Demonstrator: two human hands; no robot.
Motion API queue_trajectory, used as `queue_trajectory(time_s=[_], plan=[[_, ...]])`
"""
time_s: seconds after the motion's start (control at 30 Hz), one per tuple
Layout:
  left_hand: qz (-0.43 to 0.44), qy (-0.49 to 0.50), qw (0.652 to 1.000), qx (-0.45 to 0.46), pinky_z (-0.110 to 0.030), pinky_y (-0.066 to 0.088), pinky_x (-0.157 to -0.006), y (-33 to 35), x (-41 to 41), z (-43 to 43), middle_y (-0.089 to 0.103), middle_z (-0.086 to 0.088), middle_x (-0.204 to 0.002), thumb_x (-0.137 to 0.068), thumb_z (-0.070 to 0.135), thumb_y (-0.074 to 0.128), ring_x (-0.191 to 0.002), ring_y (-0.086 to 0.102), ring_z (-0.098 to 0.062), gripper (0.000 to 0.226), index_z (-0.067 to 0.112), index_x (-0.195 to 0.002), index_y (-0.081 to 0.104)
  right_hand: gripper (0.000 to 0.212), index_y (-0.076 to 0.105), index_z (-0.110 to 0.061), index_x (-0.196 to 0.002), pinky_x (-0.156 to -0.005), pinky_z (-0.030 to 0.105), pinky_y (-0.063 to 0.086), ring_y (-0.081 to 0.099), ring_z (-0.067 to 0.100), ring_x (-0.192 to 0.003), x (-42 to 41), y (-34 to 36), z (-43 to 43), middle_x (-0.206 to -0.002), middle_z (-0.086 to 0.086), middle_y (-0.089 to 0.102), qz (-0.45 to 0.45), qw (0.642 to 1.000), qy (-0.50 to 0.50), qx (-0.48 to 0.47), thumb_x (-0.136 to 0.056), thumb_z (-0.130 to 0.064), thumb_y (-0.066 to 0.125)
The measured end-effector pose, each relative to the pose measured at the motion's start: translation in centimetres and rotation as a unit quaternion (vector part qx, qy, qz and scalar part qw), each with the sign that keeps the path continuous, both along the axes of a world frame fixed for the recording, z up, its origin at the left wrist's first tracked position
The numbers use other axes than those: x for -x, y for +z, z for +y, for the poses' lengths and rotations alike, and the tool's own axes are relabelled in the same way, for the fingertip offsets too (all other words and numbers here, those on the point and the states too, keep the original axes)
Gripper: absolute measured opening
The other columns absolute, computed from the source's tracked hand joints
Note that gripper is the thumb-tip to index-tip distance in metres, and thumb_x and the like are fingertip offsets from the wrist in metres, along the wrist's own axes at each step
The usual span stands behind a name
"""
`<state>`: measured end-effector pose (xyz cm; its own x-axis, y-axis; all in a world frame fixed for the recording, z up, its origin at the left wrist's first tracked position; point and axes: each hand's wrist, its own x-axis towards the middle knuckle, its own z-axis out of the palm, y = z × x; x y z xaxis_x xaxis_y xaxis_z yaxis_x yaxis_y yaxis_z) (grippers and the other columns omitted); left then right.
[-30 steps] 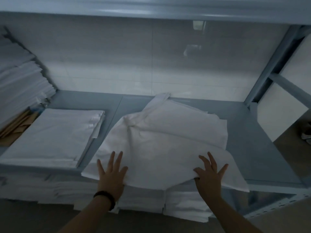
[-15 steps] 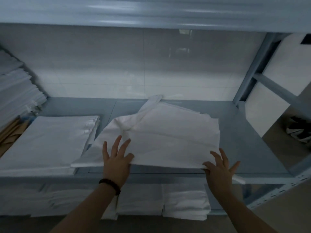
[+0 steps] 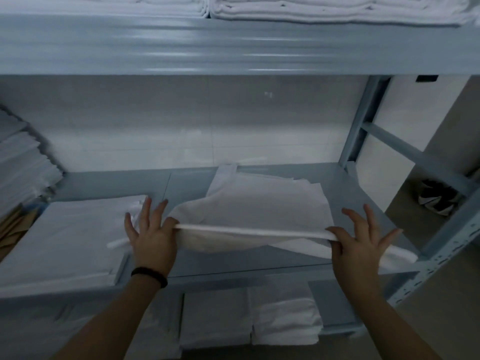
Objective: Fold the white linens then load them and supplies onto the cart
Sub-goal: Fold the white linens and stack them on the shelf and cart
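A loosely folded white linen lies on the middle shelf of a blue-grey rack. Its front edge is raised off the shelf and stretched taut between my hands. My left hand holds the edge's left end with the thumb hooked on it and the fingers straight and spread. My right hand holds the right end the same way. A loose corner hangs past my right hand over the shelf's front.
A flat stack of folded linens lies to the left, with a taller leaning pile behind it. Folded linens fill the shelf below, and towels the shelf above. The rack's post stands at the right.
Both hands slid back to the linen's front edge and raised it off the shelf. Earlier they pressed flat on the cloth. My view tilted upward.
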<state>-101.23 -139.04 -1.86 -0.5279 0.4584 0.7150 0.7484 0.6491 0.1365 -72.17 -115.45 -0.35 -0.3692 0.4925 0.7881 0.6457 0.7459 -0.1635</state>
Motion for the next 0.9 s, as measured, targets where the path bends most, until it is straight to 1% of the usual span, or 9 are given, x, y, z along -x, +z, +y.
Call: queue_trajectory(time_s=[0.07,0.13,0.33,0.43,0.63,0.73,0.77,0.83,0.9], plan=[[0.027,-0.006,0.999,-0.032,-0.063,0.009,-0.109,1.6,-0.8,-0.2,0.057,-0.015,-0.131,-0.077,0.010,0.048,-0.135,0.036,-0.040,0.018,0.012,-0.078,0.066,0.012,0.072,-0.013,-0.076,-0.106,0.072,-0.008,0.028,0.041,-0.139,-1.1,0.7,0.0,-0.125,0.017,0.058,0.017,1.000,0.003,-0.011,-0.077,-0.009,0.061],[0.054,-0.016,0.997,-0.047,-0.063,0.010,-0.110,2.6,-1.8,-0.5,0.057,-0.014,-0.131,-0.078,0.008,0.051,-0.136,0.035,-0.038,0.016,0.012,-0.077,0.066,0.021,0.072,-0.013,-0.076,-0.106,0.072,-0.008,0.028,0.041,-0.139,-2.1,1.3,0.1,-0.125,0.017,0.059,0.028,1.000,0.007,-0.011,-0.080,-0.016,0.051],[0.086,-0.022,0.994,-0.057,-0.063,0.009,-0.111,3.3,-6.8,-1.5,0.056,-0.014,-0.131,-0.072,0.002,0.058,-0.135,0.035,-0.038,0.012,0.011,-0.076,0.063,0.013,0.071,-0.012,-0.073,-0.104,0.076,-0.004,0.029,0.042,-0.138,-6.4,1.6,0.1,-0.125,0.016,0.059,0.053,0.998,0.009,-0.011,-0.076,-0.011,0.059],[0.097,-0.032,0.993,-0.057,-0.063,0.009,-0.111,3.1,-9.7,-2.1,0.056,-0.013,-0.131,-0.075,0.005,0.057,-0.135,0.035,-0.038,0.010,0.012,-0.073,0.063,0.014,0.072,-0.013,-0.073,-0.106,0.074,-0.004,0.030,0.042,-0.138,-9.0,1.6,0.1,-0.125,0.016,0.060,0.055,0.998,0.008,-0.020,-0.075,-0.009,0.059],[0.053,-0.044,0.998,-0.005,-0.068,0.015,-0.108,1.4,-15.0,-3.6,0.059,-0.013,-0.128,-0.080,0.023,0.050,-0.134,0.034,-0.038,0.019,0.014,-0.070,0.063,0.026,0.073,-0.017,-0.071,-0.106,0.074,-0.005,0.027,0.043,-0.138,-13.0,-0.2,0.3,-0.127,0.018,0.057,0.002,0.999,0.010,0.036,-0.077,-0.026,0.049],[0.033,-0.062,0.996,0.062,-0.075,0.019,-0.102,0.1,-16.2,-4.3,0.059,-0.014,-0.128,-0.074,0.020,0.072,-0.131,0.038,-0.044,0.012,0.017,-0.067,0.063,0.010,0.072,-0.020,-0.068,-0.102,0.078,-0.001,0.028,0.044,-0.137,-14.2,-2.4,0.1,-0.127,0.018,0.057,-0.047,0.996,0.006,0.073,-0.071,-0.021,0.062],[0.017,-0.067,0.994,0.090,-0.076,0.020,-0.101,-0.4,-16.4,-4.4,0.059,-0.014,-0.129,-0.066,0.016,0.083,-0.130,0.040,-0.046,0.020,0.018,-0.065,0.063,0.005,0.072,-0.020,-0.067,-0.101,0.079,0.000,0.029,0.044,-0.137,-14.6,-3.3,0.0,-0.126,0.018,0.058,-0.061,0.994,0.003,0.087,-0.068,-0.016,0.071],[-0.027,-0.073,0.986,0.146,-0.076,0.021,-0.099,-1.2,-16.9,-4.6,0.059,-0.013,-0.130,-0.051,0.017,0.093,-0.129,0.041,-0.048,0.031,0.023,-0.060,0.063,0.018,0.072,-0.021,-0.065,-0.100,0.080,0.002,0.029,0.044,-0.136,-15.0,-4.9,0.0,-0.125,0.018,0.059,-0.096,0.988,-0.001,0.118,-0.060,-0.009,0.085],[-0.059,-0.070,0.976,0.200,-0.076,0.022,-0.098,-2.1,-17.0,-4.5,0.059,-0.011,-0.131,-0.048,0.021,0.094,-0.131,0.040,-0.047,0.032,0.028,-0.056,0.064,0.020,0.074,-0.023,-0.064,-0.100,0.080,0.002,0.028,0.042,-0.137,-15.1,-5.9,0.1,-0.125,0.016,0.059,-0.127,0.980,-0.004,0.151,-0.056,-0.011,0.088]])
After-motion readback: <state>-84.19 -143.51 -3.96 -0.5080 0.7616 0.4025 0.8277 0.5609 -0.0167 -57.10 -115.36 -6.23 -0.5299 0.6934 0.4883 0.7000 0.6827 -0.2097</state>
